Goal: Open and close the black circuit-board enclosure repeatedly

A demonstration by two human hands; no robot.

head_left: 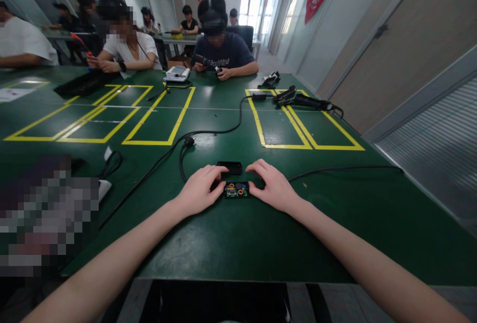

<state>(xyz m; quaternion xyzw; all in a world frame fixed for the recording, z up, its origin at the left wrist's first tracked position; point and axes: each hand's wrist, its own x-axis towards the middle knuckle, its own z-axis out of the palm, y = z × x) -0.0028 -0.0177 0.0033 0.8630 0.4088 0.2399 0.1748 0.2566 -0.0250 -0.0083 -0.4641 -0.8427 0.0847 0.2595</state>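
On the green table (231,233) lies an opened power adapter (236,190), its circuit board with orange coils facing up. My left hand (199,189) grips its left end and my right hand (274,186) grips its right end, fingers curled round it. Just behind it lies the black adapter lid (230,167), touched by neither hand. A black cable (346,168) runs off to the right from the adapter.
A second black cord with a plug (188,140) loops left of the lid. Yellow tape rectangles (156,114) mark the tabletop. Black adapters and cables (298,98) lie at the far right. Other people (223,49) work across the table. A white object (104,188) sits at left.
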